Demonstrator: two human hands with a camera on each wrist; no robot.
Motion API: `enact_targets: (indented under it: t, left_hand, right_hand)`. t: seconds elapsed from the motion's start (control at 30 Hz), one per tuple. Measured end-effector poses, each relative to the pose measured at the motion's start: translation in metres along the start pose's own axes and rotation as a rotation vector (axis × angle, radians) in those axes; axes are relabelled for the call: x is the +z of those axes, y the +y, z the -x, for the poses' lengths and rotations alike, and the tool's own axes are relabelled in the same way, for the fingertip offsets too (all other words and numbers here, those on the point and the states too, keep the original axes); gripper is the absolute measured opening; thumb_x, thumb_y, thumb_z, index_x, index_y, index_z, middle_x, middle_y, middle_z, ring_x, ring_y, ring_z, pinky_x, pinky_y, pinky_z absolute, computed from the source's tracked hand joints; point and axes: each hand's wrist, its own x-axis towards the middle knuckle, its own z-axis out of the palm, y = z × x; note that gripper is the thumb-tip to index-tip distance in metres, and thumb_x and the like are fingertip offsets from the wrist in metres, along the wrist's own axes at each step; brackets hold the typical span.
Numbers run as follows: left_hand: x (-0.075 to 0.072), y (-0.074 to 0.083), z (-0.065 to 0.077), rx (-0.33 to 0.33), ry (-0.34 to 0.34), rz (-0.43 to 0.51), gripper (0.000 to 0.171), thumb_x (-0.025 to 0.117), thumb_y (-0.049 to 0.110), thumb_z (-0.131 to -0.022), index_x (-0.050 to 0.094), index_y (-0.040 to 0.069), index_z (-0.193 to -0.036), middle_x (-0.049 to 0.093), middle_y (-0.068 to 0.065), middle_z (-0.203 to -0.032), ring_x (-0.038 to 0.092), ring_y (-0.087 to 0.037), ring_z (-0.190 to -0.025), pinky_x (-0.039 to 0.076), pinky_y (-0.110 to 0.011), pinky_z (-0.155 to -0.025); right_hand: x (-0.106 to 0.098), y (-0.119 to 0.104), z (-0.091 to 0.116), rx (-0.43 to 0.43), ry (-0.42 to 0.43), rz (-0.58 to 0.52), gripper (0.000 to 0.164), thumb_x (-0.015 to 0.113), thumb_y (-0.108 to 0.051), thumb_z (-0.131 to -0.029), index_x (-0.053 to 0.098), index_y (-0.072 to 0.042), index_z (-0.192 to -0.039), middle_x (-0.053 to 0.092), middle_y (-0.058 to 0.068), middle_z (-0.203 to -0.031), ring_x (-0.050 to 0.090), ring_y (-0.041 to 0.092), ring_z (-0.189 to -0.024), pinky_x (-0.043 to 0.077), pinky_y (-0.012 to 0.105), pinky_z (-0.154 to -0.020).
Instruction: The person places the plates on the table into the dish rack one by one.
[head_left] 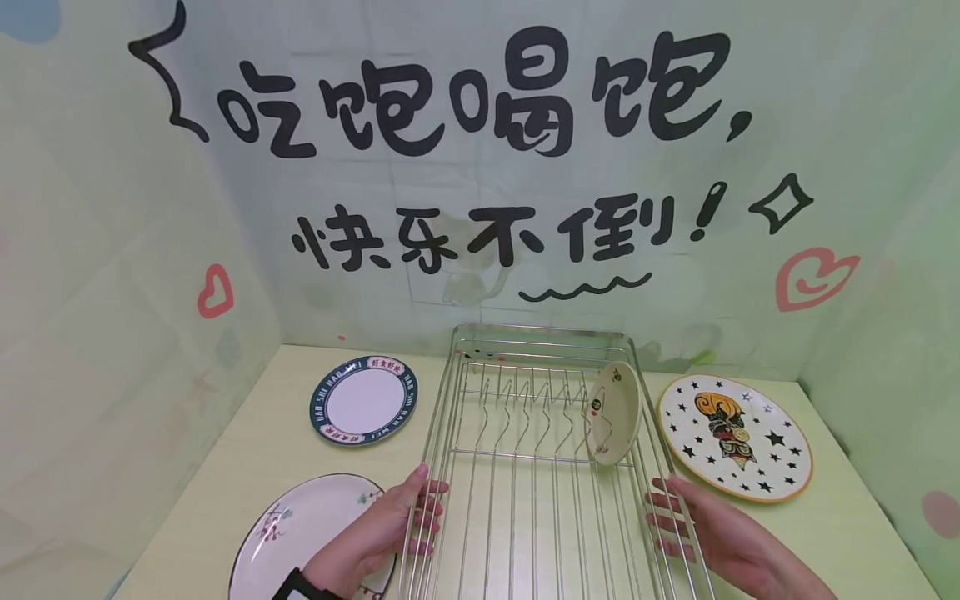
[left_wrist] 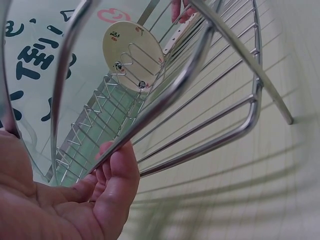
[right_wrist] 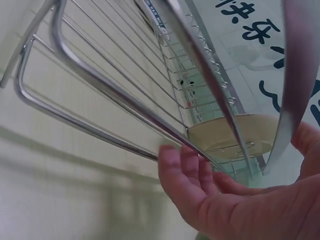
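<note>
A silver wire dish rack (head_left: 540,333) stands in the middle, between both hands. The left hand (head_left: 378,529) grips its left side, fingers curled in between the wires, as the left wrist view shows up close. On the opposite side the right hand (head_left: 716,529) holds the rack with its fingers bent around the lower wires. A cream dish (head_left: 613,417) with small printed motifs sits on edge in the rightmost part of the zigzag divider (head_left: 525,417). In the right wrist view that dish (right_wrist: 230,135) shows behind the wires.
Left of the rack lie a blue-rimmed plate (head_left: 363,402) and a larger white plate (head_left: 296,525) with flower sprigs, partly under the left forearm. A star-patterned plate (head_left: 780,450) with an orange rim lies to the right. A printed cloth wall (head_left: 480,175) closes the table's back.
</note>
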Motion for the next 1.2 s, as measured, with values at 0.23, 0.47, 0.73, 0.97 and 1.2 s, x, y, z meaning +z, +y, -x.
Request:
enact_targets:
  t: [0.23, 0.47, 0.73, 0.97, 1.2]
  left_hand:
    - [0.000, -0.001, -0.001, 0.010, -0.002, 0.000, 0.082, 0.029, 0.066, -0.093, 0.045, -0.005, -0.130, 0.051, -0.003, -0.089, 0.053, -0.014, -0.074, 0.053, -0.031, -0.059]
    - [-0.001, -0.001, -0.001, 0.017, -0.009, 0.015, 0.083, 0.029, 0.067, -0.093, 0.044, -0.007, -0.129, 0.049, -0.003, -0.088, 0.053, -0.015, -0.075, 0.054, -0.033, -0.061]
    - [0.002, 0.001, -0.001, 0.003, 0.037, 0.002, 0.085, 0.033, 0.069, -0.090, 0.046, -0.006, -0.127, 0.053, -0.005, -0.088, 0.055, -0.016, -0.072, 0.054, -0.034, -0.059]
    - [-0.001, 0.007, 0.006, 0.027, 0.195, -0.129, 0.076, 0.037, 0.064, -0.092, 0.046, -0.002, -0.129, 0.061, -0.012, -0.101, 0.063, -0.020, -0.077, 0.055, -0.035, -0.056]
    - [-0.016, 0.014, 0.023, 0.055, 0.281, -0.191, 0.058, 0.050, 0.047, -0.094, 0.046, 0.003, -0.132, 0.060, -0.011, -0.109, 0.062, -0.019, -0.087, 0.055, -0.037, -0.064]
  right_hand:
    - [-0.003, 0.006, -0.003, 0.004, -0.095, -0.043, 0.047, 0.036, -0.044, -0.101, 0.048, -0.012, -0.133, 0.055, -0.003, -0.121, 0.055, 0.013, -0.108, 0.047, 0.038, -0.099]
    - [-0.003, 0.010, -0.008, -0.019, -0.065, -0.005, 0.042, 0.036, -0.041, -0.101, 0.053, -0.013, -0.127, 0.055, -0.006, -0.117, 0.054, 0.011, -0.104, 0.049, 0.034, -0.095]
    - [0.001, 0.010, -0.008, -0.016, -0.021, 0.013, 0.038, 0.037, -0.040, -0.101, 0.058, -0.016, -0.123, 0.058, -0.009, -0.114, 0.054, 0.011, -0.103, 0.050, 0.033, -0.092]
    - [0.001, 0.012, -0.009, -0.013, -0.006, 0.005, 0.037, 0.038, -0.040, -0.101, 0.058, -0.016, -0.121, 0.059, -0.009, -0.112, 0.054, 0.011, -0.101, 0.050, 0.034, -0.092]
    - [0.002, 0.011, -0.010, -0.010, -0.004, 0.002, 0.037, 0.038, -0.040, -0.101, 0.059, -0.017, -0.120, 0.059, -0.009, -0.111, 0.055, 0.011, -0.101, 0.050, 0.034, -0.091]
